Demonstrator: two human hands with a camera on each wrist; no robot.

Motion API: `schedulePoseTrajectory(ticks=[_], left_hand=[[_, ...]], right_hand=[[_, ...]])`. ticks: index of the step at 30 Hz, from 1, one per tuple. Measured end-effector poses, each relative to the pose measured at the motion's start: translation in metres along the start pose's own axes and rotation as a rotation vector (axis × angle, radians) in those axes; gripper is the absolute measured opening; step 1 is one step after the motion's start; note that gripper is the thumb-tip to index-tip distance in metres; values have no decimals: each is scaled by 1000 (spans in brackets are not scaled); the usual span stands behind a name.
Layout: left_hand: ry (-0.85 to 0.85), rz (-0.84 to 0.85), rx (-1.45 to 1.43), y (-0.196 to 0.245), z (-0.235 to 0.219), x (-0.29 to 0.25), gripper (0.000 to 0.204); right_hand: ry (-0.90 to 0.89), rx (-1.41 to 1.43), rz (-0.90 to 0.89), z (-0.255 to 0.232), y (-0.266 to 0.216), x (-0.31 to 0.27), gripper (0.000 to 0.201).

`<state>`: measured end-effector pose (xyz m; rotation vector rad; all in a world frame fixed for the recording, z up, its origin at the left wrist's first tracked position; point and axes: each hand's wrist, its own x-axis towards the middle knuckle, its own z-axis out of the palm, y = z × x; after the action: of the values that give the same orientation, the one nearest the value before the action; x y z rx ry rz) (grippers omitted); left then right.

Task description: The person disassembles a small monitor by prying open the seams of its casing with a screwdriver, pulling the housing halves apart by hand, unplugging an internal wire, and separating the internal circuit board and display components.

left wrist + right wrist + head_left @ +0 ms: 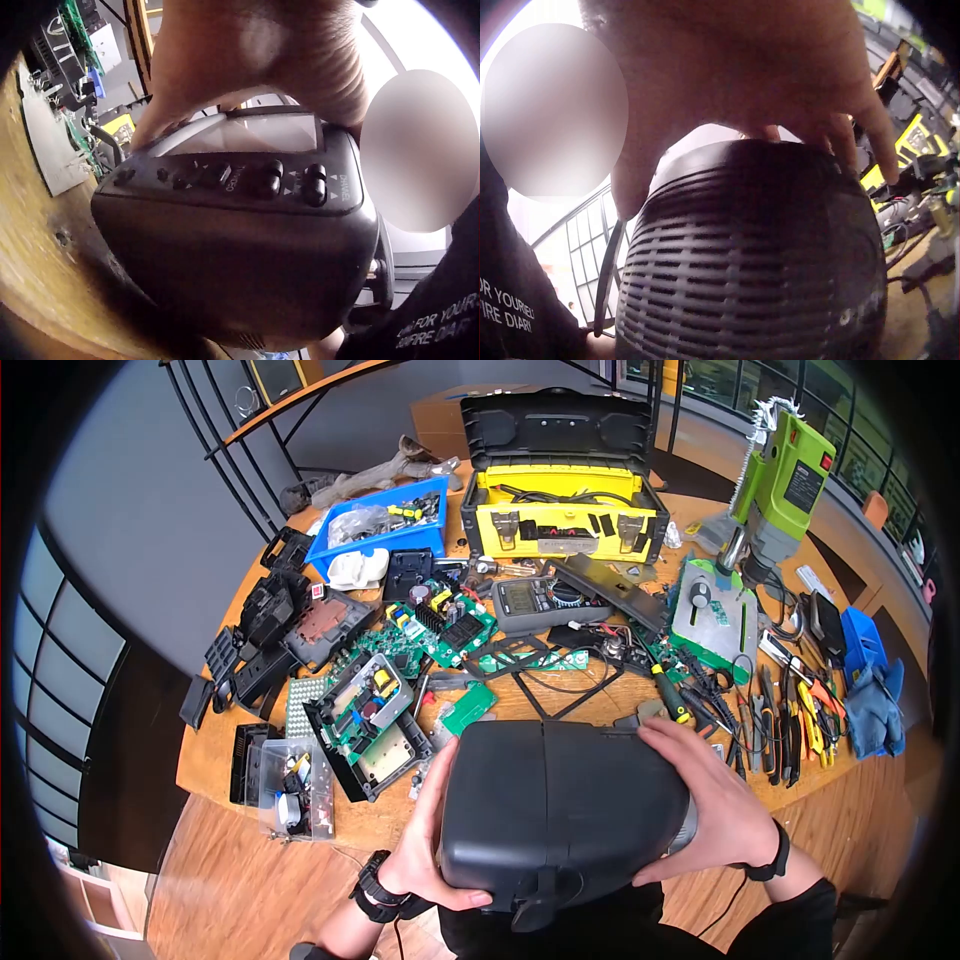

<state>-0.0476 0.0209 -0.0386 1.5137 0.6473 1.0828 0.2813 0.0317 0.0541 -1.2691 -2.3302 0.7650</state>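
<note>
A boxy black plastic device [555, 810], like a small portable television, is held between both hands at the table's near edge. The left hand [425, 850] grips its left end, thumb on the near side and fingers along the far side. Around the right end, the right hand [715, 800] spreads its fingers over the far top edge, with the thumb low on the near side. In the left wrist view, a row of small black buttons [274, 180] with white lettering lines the casing. Slatted vents [712, 262] cover the part below the right hand.
Circuit boards [450, 622], an opened casing [375, 710] and a multimeter [535, 600] crowd the wooden table. Behind stand a blue bin [320, 555] and an open yellow-black toolbox [490, 525]. A green drill stand [795, 480] and several pliers [770, 730] occupy the right side.
</note>
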Motion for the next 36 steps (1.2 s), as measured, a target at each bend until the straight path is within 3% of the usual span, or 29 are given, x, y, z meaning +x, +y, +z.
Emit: schedulePoseTrajectory(ticks=[4,6,9,15,19,31,36], left_hand=[[-22,39,116,0,-2,-3,148],[-94,81,361,5,-5,-6,148],[-107,46,334,3,-4,-11,148],[-169,82,349,2,-11,-8,153],[-186,12,424,7,-14,-13,155],[-136,-50,394,0,-17,-25,157],[-108,-68,371,-2,-19,-29,158]], right_hand=[[-153,-102,-67,-9,-10,7,122],[-193,-144,-87,-14,-17,10,123],[-314,-188,-136,-18,-26,17,123],[-280,-114,-194,-13,-23,26,119],[-277,-142,-234,-9,-23,28,117],[-338,-223,-242,-7,-25,27,115],[-280,-139,-231,-7,-20,27,113]])
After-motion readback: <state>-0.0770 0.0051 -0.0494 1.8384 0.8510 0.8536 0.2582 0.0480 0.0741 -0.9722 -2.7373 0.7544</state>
